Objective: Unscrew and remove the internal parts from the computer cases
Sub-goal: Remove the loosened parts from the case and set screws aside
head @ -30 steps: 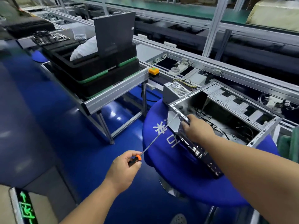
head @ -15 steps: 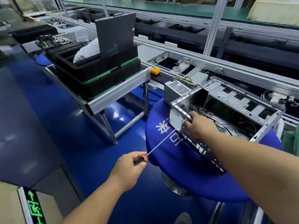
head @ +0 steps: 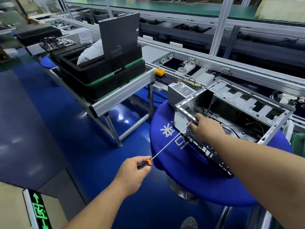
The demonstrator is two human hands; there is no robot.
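The computer case [head: 231, 116] lay open on a round blue-covered surface [head: 194, 169], its bare metal frame facing up and loose black cables [head: 227, 124] trailing across its floor. The right hand [head: 206, 128] rested on the case's near rim, its fingers [head: 192, 128] curled at the tip of a long screwdriver [head: 168, 142]; whether they pinched the shaft or a screw could not be told. The left hand [head: 133, 172], well back from the case, gripped the screwdriver's black and orange handle, fingers wrapped closed around it, the thin shaft running up and right to the case's rear edge. Just beyond the right fingers, behind the case's far corner, sat a grey power supply [head: 179, 92] with yellow and black wires. Farther left of both hands, stacked black trays [head: 102, 76] with green edges stood on an aluminium-framed stand [head: 122, 96], a dark panel [head: 120, 35] upright in the top one. A conveyor line [head: 198, 61] ran behind everything.
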